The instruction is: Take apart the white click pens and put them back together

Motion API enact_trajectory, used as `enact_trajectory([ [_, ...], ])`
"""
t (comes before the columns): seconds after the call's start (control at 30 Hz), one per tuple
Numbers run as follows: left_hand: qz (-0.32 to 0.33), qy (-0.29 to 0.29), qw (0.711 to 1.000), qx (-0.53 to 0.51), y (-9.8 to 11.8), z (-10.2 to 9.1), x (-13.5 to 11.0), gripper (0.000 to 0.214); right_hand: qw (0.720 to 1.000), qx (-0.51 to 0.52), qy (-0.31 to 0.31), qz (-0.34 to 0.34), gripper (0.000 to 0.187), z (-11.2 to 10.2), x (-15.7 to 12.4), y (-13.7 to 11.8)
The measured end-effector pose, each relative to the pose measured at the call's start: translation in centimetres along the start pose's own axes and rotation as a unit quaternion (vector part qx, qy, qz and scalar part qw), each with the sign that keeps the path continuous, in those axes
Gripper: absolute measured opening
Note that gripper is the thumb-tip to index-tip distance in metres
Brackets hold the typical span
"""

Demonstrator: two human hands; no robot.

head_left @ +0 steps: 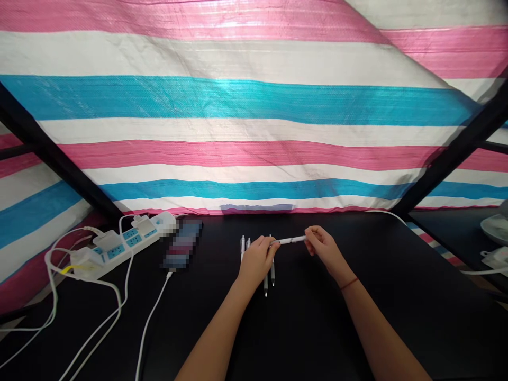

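Observation:
I hold a white pen [291, 240] level between both hands above the black table [309, 328]. My left hand [257, 259] is closed on the pen's left end. The fingers of my right hand [323, 246] pinch its right end. Under and beside my left hand, several more white pens [272, 272] lie side by side on the table, pointing toward and away from me. A thin red band circles my right wrist.
A white power strip [126, 244] with plugs and white cables [99, 317] lies at the left. A blurred phone-like object [183, 244] rests beside it with a cable attached. A striped pink, white and blue tarp [254, 106] hangs behind. White objects [494, 227] sit at the right edge.

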State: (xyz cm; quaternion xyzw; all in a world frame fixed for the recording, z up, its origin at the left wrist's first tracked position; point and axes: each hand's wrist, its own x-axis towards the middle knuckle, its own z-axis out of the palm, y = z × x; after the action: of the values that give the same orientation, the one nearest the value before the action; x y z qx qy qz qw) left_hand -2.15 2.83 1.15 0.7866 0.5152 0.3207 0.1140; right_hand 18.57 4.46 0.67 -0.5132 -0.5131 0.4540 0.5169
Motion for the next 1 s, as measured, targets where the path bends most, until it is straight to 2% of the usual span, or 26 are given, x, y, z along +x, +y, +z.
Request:
enact_trajectory([
  [0.13,-0.002,0.017,0.999,-0.029,0.09,-0.12,0.05,0.026,1.000,-0.003,0.015,0.016,0.045,-0.09,0.07,0.18],
  [0.43,0.011,0.014,0.999,-0.041,0.22,-0.34,0.01,0.025,1.000,-0.005,0.012,0.009,0.040,-0.34,-0.12,-0.13],
  [0.6,0.008,0.014,0.999,-0.039,0.05,-0.24,0.04,0.025,1.000,0.010,-0.004,-0.002,0.029,-0.38,0.04,-0.08],
  [0.77,0.011,0.014,0.999,-0.045,-0.01,-0.22,0.04,0.025,1.000,0.000,0.023,0.010,0.034,-0.38,0.09,0.24],
  [0.87,0.018,0.016,0.999,-0.046,0.00,-0.18,0.03,0.024,1.000,-0.013,0.018,0.021,0.042,-0.46,0.08,0.35],
  [1.0,0.021,0.019,0.998,-0.048,-0.08,-0.12,0.03,0.024,1.000,0.006,0.007,0.004,0.036,-0.50,0.22,0.52],
])
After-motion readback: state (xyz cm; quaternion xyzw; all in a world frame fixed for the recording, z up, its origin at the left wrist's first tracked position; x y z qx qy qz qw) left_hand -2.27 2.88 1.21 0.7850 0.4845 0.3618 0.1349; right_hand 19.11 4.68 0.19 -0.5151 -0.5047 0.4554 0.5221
